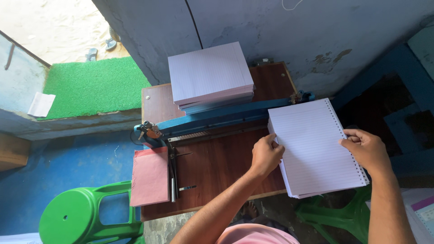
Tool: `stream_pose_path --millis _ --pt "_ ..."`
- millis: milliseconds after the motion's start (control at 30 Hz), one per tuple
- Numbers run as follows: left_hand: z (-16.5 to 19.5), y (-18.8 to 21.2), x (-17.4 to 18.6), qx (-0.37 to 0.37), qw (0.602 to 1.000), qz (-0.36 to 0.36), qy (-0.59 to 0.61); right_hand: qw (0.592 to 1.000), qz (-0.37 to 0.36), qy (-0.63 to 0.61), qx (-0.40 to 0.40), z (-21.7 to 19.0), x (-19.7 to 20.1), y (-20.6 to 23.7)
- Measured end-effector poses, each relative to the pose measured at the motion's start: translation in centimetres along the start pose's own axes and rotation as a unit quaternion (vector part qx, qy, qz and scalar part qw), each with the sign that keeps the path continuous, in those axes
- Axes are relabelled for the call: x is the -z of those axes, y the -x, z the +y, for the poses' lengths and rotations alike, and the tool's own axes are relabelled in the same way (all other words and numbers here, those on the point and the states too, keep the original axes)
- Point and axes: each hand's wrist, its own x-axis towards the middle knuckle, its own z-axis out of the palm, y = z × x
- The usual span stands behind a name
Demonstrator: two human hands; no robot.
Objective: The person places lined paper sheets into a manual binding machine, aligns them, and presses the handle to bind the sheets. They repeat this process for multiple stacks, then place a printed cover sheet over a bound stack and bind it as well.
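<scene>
A stack of lined white sheets [314, 147] with a punched row of holes along its right edge lies at the right end of the brown wooden table [212, 169]. My left hand [266, 155] grips the stack's left edge. My right hand [367, 149] holds its right, punched edge. Behind the stack runs a blue punching machine [212, 118] across the table. A second, thicker pile of lined paper [210, 74] rests on the table beyond the machine.
A pink cloth or card [150, 176] hangs over the table's left front corner. A green plastic stool [86, 217] stands at lower left, another green stool [337, 214] under the stack. A green mat [92, 86] lies at the doorway.
</scene>
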Motion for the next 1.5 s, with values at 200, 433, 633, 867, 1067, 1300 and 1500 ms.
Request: stream_pose_path --millis 200,433,633,867,1067,1300,1500 --pt "0.4 -0.1 -0.4 0.021 1.000 0.009 0.011 0.999 -0.002 0.041 0.007 0.2 0.3 -0.8" --pt "0.7 -0.3 -1.0 0.018 1.000 0.004 -0.013 0.999 0.002 0.036 -0.007 0.4 0.4 -1.1" --pt "0.7 0.3 -1.3 0.014 1.000 0.014 -0.014 0.999 -0.001 0.045 -0.007 0.2 0.7 -0.8" --pt "0.2 0.1 -1.3 0.019 1.000 0.014 0.000 0.998 -0.007 0.057 -0.017 -0.1 0.7 -0.6" --pt "-0.8 -0.6 -2.2 0.017 0.997 0.022 0.076 0.997 -0.043 0.033 -0.046 0.7 0.1 -2.1" --pt "-0.3 -0.4 -4.7 0.129 0.932 -0.093 0.327 0.982 -0.165 -0.059 -0.070 1.1 -0.9 -2.7" --pt "0.4 -0.2 -4.6 0.119 0.943 -0.100 0.294 0.979 -0.172 -0.063 -0.090 1.7 -1.2 -2.9"
